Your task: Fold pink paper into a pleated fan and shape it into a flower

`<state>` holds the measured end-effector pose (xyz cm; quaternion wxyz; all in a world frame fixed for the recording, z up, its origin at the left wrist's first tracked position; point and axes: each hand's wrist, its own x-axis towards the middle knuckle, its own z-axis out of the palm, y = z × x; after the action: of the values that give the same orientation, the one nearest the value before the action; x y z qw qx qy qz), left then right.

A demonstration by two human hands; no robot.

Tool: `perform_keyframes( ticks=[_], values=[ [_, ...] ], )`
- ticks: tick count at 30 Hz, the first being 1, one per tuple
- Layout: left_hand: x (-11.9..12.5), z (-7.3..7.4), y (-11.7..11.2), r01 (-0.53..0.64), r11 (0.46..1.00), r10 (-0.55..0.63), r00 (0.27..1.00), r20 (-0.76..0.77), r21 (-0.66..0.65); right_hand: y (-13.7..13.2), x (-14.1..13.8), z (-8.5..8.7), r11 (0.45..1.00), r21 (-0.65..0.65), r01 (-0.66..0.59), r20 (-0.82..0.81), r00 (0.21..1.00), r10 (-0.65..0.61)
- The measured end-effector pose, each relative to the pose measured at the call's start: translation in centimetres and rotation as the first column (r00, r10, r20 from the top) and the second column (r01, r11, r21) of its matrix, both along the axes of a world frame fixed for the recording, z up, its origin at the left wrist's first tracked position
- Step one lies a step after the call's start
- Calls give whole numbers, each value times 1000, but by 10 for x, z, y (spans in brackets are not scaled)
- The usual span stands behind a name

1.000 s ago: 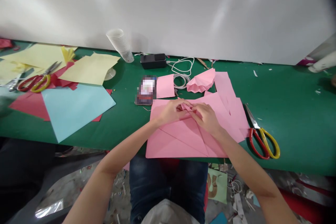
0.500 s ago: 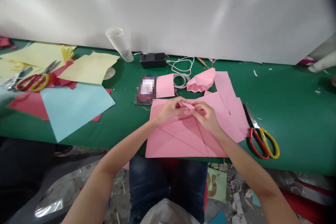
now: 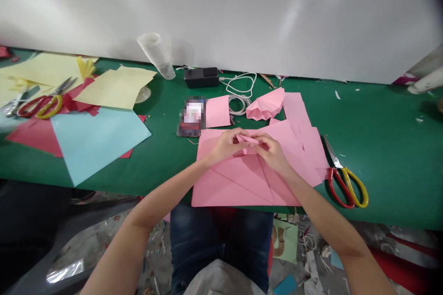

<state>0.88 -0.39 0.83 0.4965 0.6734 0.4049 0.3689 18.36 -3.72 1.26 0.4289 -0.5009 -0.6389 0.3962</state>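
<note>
Paper (image 3: pixel 247 140) sits between left hand (image 3: pixel 226 145) and right hand (image 3: pixel 274 153), each grip pinching it.

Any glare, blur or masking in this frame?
Head view: pale glare streaks on the white wall; head view: the phone is pixelated; head view: the upper right corner darkens to black; head view: folds of the small pink paper between left hand and right hand look soft.
</note>
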Motion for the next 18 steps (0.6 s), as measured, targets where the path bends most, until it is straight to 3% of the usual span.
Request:
perform_keyframes(
  ticks=[4,9,13,18],
  values=[
    [1,1,0,-31,999,32,997,74,-15,0,2,-1,996,32,87,78,993,-90],
    [1,10,-6,-31,986,57,987,154,-161,0,3,2,986,2,164,66,984,-164],
    [0,11,-6,1,960,75,963,260,-279,2,5,6,990,-83,118,-22,992,-120],
    [-2,5,-3,-31,955,126,943,308,-295,5,7,10,986,-159,54,-111,991,-72]
  ],
)
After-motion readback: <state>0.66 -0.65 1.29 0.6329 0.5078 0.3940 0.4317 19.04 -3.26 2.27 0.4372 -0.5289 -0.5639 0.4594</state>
